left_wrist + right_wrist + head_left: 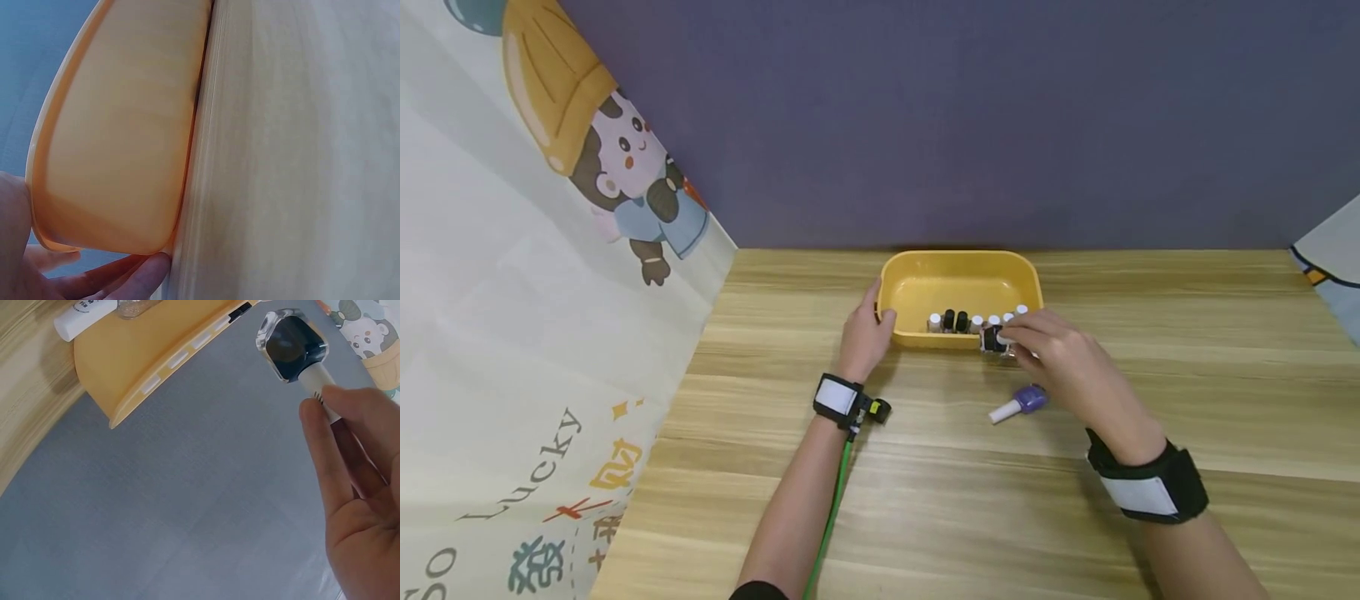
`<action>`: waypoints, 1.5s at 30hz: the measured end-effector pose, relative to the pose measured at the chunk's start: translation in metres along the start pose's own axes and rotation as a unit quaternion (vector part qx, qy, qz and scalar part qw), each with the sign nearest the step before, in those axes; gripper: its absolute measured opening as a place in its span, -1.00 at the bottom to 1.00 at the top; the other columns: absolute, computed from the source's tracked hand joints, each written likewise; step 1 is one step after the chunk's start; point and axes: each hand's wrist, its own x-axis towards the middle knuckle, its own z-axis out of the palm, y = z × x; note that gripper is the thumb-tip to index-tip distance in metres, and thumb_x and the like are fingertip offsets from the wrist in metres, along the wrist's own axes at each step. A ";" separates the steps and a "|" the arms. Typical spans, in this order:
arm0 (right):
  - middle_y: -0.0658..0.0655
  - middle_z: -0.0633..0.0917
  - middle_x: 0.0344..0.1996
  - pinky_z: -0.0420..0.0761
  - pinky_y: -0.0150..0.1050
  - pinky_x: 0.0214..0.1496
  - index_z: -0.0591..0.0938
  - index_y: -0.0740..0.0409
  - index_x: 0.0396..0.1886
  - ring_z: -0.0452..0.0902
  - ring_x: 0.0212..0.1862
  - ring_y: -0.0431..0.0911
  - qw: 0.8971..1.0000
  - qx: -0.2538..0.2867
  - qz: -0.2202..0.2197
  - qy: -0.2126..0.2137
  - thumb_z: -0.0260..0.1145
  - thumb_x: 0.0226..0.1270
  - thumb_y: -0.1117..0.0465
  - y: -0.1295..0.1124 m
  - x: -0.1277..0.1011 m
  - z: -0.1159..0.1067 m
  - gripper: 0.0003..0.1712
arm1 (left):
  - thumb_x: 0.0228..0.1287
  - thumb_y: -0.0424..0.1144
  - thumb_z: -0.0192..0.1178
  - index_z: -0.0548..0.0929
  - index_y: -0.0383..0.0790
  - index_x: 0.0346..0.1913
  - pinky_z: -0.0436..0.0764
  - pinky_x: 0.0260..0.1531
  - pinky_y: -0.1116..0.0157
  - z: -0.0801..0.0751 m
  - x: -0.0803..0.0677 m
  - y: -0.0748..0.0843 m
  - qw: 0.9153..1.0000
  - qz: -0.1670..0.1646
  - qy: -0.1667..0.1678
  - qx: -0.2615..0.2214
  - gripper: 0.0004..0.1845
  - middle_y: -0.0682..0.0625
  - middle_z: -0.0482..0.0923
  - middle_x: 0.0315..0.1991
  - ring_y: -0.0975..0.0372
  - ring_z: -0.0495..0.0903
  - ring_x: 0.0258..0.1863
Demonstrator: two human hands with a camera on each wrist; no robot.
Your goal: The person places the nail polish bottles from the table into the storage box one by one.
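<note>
Six nail polish bottles [973, 322] standing in yellow tub [958, 271]; right hand [1060, 358] pinching dark bottle [292, 345] by cap; purple bottle [1021, 403] lying outside; left hand [863, 333] gripping rim.

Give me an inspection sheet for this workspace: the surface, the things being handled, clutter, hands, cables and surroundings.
Surface: wooden table, light grain.
Things in hand: yellow tub with a row of small bottles along its near wall; dark nail polish bottle lifted at the tub's near rim.
Clutter: purple bottle with white cap lying on its side near the right hand.
Hands: left hand holds the tub's left end; right hand pinches the dark bottle by its white cap.
Cables: green cable running from the left wrist strap.
Surroundings: purple-grey backdrop; cartoon-print cloth at left.
</note>
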 end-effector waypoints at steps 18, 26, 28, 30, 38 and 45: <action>0.24 0.72 -0.19 0.69 -0.05 -0.16 0.74 0.36 -0.16 0.65 -0.14 0.08 0.999 -0.007 0.010 0.034 0.49 -0.04 0.57 0.008 0.000 -0.002 -0.64 | 0.43 -0.15 -0.02 0.15 -0.04 0.56 0.37 -0.71 0.33 0.000 0.000 0.001 1.000 0.000 -0.007 -0.005 -0.33 -0.08 0.50 -0.52 0.24 0.33 -0.73; 0.24 0.71 -0.20 0.69 -0.06 -0.15 0.73 0.37 -0.15 0.64 -0.15 0.08 0.999 -0.013 0.015 0.046 0.47 -0.02 0.58 0.012 0.001 -0.002 -0.65 | 0.43 -0.15 -0.02 0.16 -0.02 0.56 0.39 -0.67 0.32 -0.002 0.000 0.003 1.000 0.000 -0.004 -0.005 -0.34 -0.07 0.57 -0.42 0.23 0.38 -0.69; 0.24 0.71 -0.20 0.69 -0.06 -0.15 0.73 0.38 -0.15 0.65 -0.15 0.08 0.999 -0.011 0.016 0.047 0.47 -0.02 0.58 0.013 0.002 -0.002 -0.65 | 0.43 -0.14 -0.03 0.16 -0.02 0.56 0.39 -0.66 0.32 -0.002 0.000 0.003 1.000 0.000 -0.002 -0.002 -0.34 -0.08 0.57 -0.43 0.23 0.38 -0.68; 0.25 0.71 -0.19 0.69 -0.05 -0.16 0.73 0.38 -0.14 0.65 -0.14 0.09 0.999 -0.009 0.018 0.049 0.47 -0.01 0.59 0.013 0.003 -0.003 -0.64 | 0.42 -0.14 -0.03 0.17 -0.02 0.56 0.40 -0.66 0.32 -0.002 0.001 0.003 1.000 0.000 -0.001 0.000 -0.34 -0.07 0.56 -0.42 0.23 0.39 -0.68; 0.26 0.71 -0.17 0.69 -0.04 -0.16 0.73 0.39 -0.15 0.63 -0.13 0.10 0.998 -0.014 0.028 0.052 0.46 -0.04 0.62 0.017 0.003 -0.003 -0.62 | 0.43 -0.13 -0.03 0.16 0.00 0.56 0.37 -0.68 0.33 -0.002 0.000 0.002 1.000 -0.004 -0.003 0.001 -0.34 -0.06 0.50 -0.53 0.23 0.36 -0.70; 0.26 0.71 -0.17 0.68 -0.02 -0.16 0.73 0.39 -0.16 0.62 -0.15 0.10 0.998 -0.016 0.031 0.056 0.46 -0.04 0.62 0.020 0.003 -0.003 -0.63 | 0.43 -0.12 -0.03 0.15 0.03 0.56 0.40 -0.67 0.32 -0.002 0.000 0.001 1.000 -0.006 -0.003 0.001 -0.34 -0.05 0.55 -0.48 0.23 0.40 -0.69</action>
